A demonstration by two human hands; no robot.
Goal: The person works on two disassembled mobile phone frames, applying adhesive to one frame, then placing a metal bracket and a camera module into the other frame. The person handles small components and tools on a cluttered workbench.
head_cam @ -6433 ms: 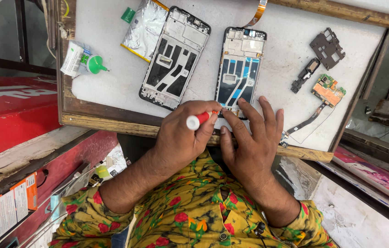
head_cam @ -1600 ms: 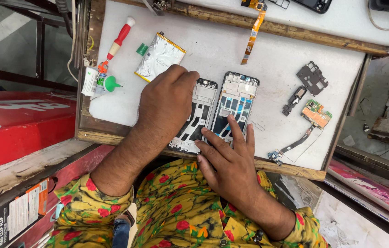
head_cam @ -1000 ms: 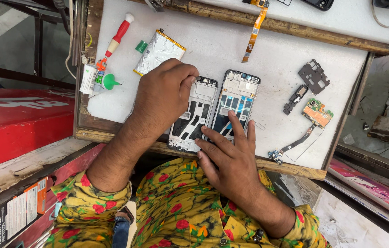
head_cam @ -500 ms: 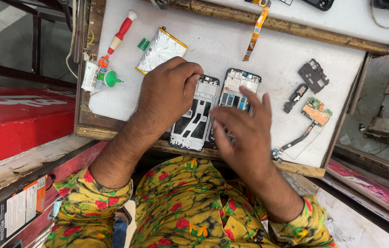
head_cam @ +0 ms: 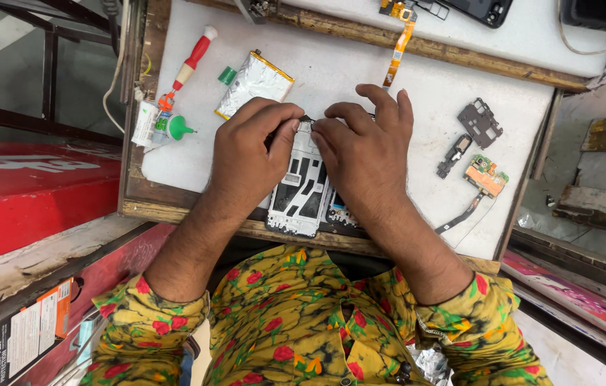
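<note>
Phone frames lie side by side on your white work board: the pale mid-frame shows between your wrists, and a second frame sits just to its right, mostly hidden under your right hand. Both overhang the board's wooden front edge a little.

Your left hand is curled over the top left of the pale frame, its thumb and forefinger pinched together at the frame's upper edge. Your right hand covers the top of the second frame, fingers bent, with its forefinger tip meeting your left fingertips at the same spot. Something small and dark sits between the fingertips, but I cannot tell what it is or which hand grips it.

Just beyond your left knuckles lies a silver battery with a small green cap beside it. Further left are a red-handled screwdriver and a green-nozzled glue bottle. An orange flex cable runs above your right hand. To the right, well apart, lie a dark cover plate and a small orange circuit board.
</note>
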